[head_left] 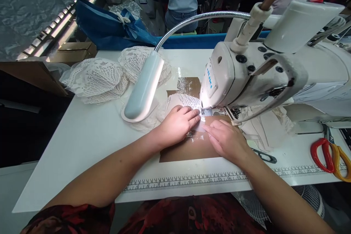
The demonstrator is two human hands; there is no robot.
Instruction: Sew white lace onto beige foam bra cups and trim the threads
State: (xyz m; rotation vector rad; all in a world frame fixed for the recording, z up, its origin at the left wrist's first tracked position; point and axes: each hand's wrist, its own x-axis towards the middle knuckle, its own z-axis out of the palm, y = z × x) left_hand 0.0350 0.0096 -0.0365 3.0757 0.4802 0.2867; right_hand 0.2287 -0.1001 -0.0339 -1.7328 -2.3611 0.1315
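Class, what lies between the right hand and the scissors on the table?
Between the right hand and scissors, the head view shows pale fabric, a small dark tool, then bare tabletop.

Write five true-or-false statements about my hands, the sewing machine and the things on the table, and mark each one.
1. The left hand lies on white lace fabric beside the sewing machine. True.
2. The right hand holds the scissors. False: they lie on the table, farther right, and that hand is near the needle area.
3. The lamp is on a bendable metal neck. True.
4. The ruler scale runs along the table's far edge. False: it runs along the near edge.
5. The scissors' handles are both blue. False: one is red, the other orange-yellow.
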